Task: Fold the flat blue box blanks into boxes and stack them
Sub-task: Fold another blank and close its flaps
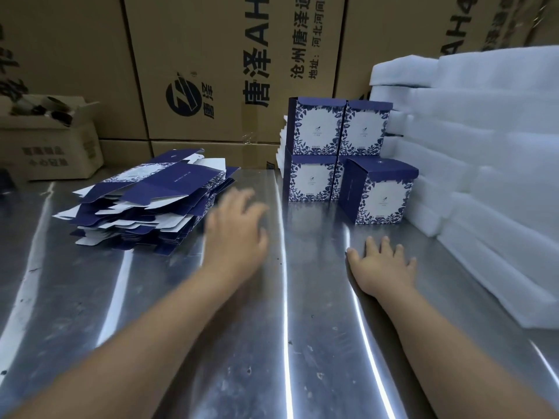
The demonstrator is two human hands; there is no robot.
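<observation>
A loose pile of flat blue-and-white box blanks (145, 204) lies on the metal table (272, 343) at the left. Folded blue floral boxes (335, 149) stand stacked two high at the back centre, and one more folded box (379, 192) stands in front of them on the right. My left hand (234, 229), blurred, hovers with spread fingers just right of the blank pile and holds nothing. My right hand (382, 267) lies flat on the table, fingers straight, a little in front of the single folded box.
Stacks of white foam sheets (484, 164) fill the right side. Large brown cartons (211, 71) wall off the back. An open carton (48, 137) with dark items sits at the far left.
</observation>
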